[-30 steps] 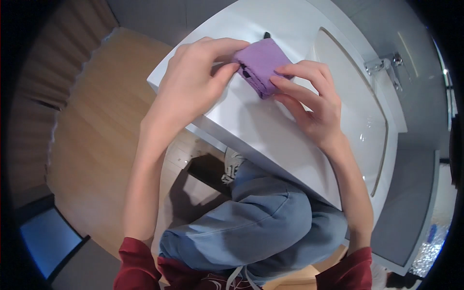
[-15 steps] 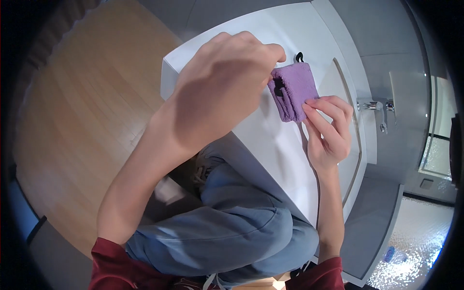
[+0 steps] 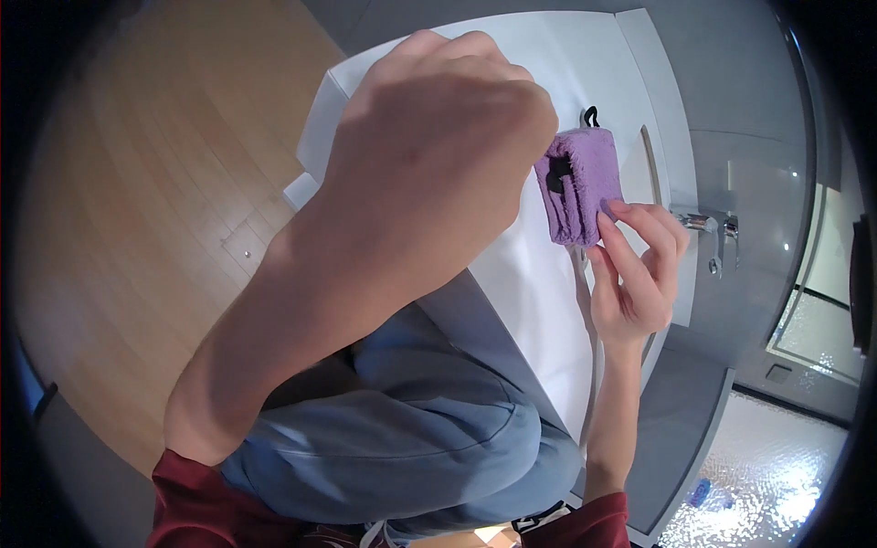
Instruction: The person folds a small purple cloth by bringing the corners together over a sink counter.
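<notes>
A folded purple cloth (image 3: 598, 164) with a fluffy surface is held up over the white washbasin counter (image 3: 539, 315). A black loop (image 3: 591, 117) sticks out at its top, and a black piece (image 3: 558, 173) shows between its folds. My right hand (image 3: 639, 269) pinches the cloth's lower right corner between thumb and fingers. At the cloth's upper left edge is my left hand (image 3: 448, 128), back toward me and knuckles bent. Its fingers are curled in, and their tips are hidden behind the hand, so what they grip cannot be made out.
A chrome faucet (image 3: 699, 222) stands on the right, beyond my right hand. Under my arms are my legs in blue jeans (image 3: 411, 447). Wooden floor (image 3: 137, 228) spreads out at the left. Grey cabinet panels and a textured, shiny pane (image 3: 758, 475) lie at the lower right.
My left hand has risen closer to view and turned, so its thumb and fingertips no longer show. The cloth and my right hand sit slightly further right and lower in view.
</notes>
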Demonstrator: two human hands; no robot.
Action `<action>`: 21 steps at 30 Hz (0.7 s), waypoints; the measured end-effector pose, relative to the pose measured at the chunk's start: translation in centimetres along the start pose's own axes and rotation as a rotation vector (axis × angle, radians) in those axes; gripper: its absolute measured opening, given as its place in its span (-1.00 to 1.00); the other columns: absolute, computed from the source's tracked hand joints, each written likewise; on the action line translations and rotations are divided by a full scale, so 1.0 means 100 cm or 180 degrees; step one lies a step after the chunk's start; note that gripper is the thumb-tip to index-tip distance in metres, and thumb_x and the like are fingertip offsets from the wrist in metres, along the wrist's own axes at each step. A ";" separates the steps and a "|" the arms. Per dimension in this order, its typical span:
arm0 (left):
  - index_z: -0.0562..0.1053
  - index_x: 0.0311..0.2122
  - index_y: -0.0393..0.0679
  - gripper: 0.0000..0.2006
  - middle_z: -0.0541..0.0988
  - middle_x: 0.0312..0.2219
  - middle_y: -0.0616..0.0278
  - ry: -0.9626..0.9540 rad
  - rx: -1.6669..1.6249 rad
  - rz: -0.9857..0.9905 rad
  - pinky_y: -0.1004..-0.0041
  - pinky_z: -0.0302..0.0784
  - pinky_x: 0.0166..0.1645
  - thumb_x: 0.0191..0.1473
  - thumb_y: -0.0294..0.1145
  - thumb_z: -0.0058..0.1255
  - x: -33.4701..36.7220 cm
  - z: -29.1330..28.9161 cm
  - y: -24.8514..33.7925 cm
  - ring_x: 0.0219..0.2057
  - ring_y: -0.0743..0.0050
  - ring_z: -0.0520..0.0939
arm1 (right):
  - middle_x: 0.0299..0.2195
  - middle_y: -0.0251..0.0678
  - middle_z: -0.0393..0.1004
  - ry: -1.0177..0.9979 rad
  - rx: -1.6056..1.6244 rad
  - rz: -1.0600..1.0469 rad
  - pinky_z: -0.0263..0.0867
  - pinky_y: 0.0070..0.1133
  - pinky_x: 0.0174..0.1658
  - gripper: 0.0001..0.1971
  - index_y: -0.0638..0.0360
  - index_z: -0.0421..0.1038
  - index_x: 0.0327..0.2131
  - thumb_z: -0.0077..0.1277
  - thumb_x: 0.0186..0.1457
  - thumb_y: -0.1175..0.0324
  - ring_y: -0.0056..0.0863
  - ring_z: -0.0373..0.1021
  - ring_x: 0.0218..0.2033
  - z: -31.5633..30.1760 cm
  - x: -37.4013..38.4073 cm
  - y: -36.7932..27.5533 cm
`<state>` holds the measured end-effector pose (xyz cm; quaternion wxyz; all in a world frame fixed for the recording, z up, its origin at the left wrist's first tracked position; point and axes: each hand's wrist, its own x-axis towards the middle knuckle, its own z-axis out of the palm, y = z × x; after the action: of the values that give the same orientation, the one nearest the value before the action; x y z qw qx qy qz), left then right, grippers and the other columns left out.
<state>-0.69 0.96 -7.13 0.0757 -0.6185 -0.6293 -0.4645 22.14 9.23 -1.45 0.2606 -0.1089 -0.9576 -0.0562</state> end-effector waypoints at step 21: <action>0.62 -0.34 -0.13 -0.89 0.68 -0.30 0.27 0.0270 -0.0283 0.0137 0.30 0.55 -0.10 -0.05 -0.54 0.26 0.008 -0.012 0.007 -0.22 0.25 0.66 | -0.25 -0.36 0.65 -0.0332 -0.0076 -0.0094 0.37 -0.47 -0.13 -0.68 0.24 0.68 -0.31 0.36 -0.29 0.56 -0.29 0.43 -0.17 -0.017 0.020 0.000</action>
<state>-0.80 0.63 -5.55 0.0848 -0.6143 -0.5908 -0.5161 21.31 9.27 1.00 0.2082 -0.1006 -0.9707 -0.0657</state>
